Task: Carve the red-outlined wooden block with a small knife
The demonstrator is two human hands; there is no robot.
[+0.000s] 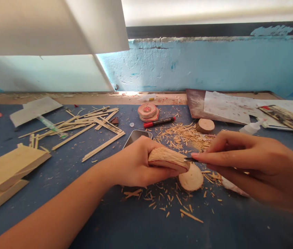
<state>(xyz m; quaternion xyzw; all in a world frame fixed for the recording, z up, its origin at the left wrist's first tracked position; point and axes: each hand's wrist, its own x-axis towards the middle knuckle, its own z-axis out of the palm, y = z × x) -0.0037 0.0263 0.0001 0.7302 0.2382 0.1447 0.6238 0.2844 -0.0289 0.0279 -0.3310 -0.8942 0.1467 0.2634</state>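
Note:
My left hand [138, 162] is wrapped around a piece of wood [167, 157] with a rough, pale, scraped side and a thin reddish edge. From the right, my right hand [242, 159] pinches a small dark blade [191, 159], whose tip touches the wood's right end. Most of the blade's handle is hidden by the fingers. Just below the held wood lies a round, pale wood slice [191, 177]. Shavings [182, 135] are heaped behind the hands and scattered in front of them.
Behind my left hand lies a phone [137, 135], near a red marker [159, 122] and stacked round slices [147, 110]. Thin sticks [91, 121] and wooden blocks [11, 167] occupy the left. A short log piece [205, 126], glue bottle [251, 127] and papers [226, 105] are at right.

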